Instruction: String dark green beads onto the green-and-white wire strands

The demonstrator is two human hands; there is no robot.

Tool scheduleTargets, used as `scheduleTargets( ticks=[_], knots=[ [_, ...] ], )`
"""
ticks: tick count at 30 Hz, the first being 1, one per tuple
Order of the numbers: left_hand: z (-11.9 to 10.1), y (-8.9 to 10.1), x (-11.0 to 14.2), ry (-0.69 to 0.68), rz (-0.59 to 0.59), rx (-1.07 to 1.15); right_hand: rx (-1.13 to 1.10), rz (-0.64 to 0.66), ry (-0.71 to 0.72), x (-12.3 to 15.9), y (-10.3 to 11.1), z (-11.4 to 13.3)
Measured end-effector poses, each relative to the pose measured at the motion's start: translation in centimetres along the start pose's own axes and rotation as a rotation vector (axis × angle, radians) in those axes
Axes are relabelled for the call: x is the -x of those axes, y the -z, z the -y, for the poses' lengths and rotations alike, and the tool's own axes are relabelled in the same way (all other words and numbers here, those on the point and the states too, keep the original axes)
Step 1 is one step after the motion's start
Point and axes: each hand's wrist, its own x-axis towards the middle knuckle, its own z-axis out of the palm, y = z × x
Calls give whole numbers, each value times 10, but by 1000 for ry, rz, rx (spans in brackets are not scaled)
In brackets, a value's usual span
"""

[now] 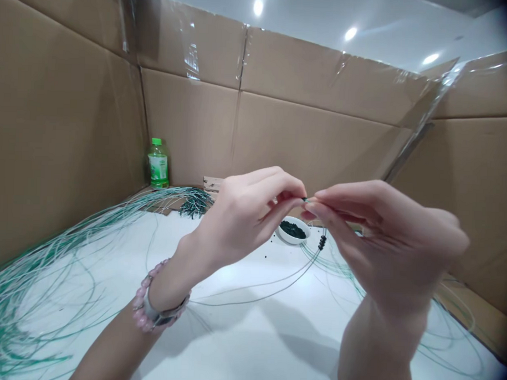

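Note:
My left hand [253, 209] and my right hand [380, 233] meet fingertip to fingertip above the white table. A tiny dark green piece [305, 199], perhaps a bead, shows between the left thumb and finger; its exact kind is too small to tell. My right hand is pinched, its fingertips on a thin cord whose end is mostly hidden. Below those fingers hangs the cord [270, 300], with several black beads [322, 242] threaded on it. It loops down and back toward my left wrist. Just behind the hands stands a white bowl [294, 238] of small dark beads [292, 229].
Long green and white cords [38, 271] spread over the left side, with a dark beaded bundle [196, 204] at the back. More green cords [451, 341] lie at right. A green-capped bottle [158, 167] stands in the back left corner. Cardboard walls [313, 142] enclose the white table [231, 344].

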Motion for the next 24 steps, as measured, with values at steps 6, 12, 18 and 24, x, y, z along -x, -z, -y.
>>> scheduleTargets(
  ticks=[6, 12, 18, 24],
  knots=[
    [-2, -3, 2, 59, -62, 42, -96, -141, -40, -2, -8, 6],
    [-2, -5, 3, 67, -64, 39, -11, -92, -22, -2, -9, 7],
    [-2, -6, 3, 55, -67, 18, 26, -75, -10, -1, -6, 6],
    [0, -4, 2, -41, -55, -71, 70, -124, 10, 2, -6, 6]
  ],
)
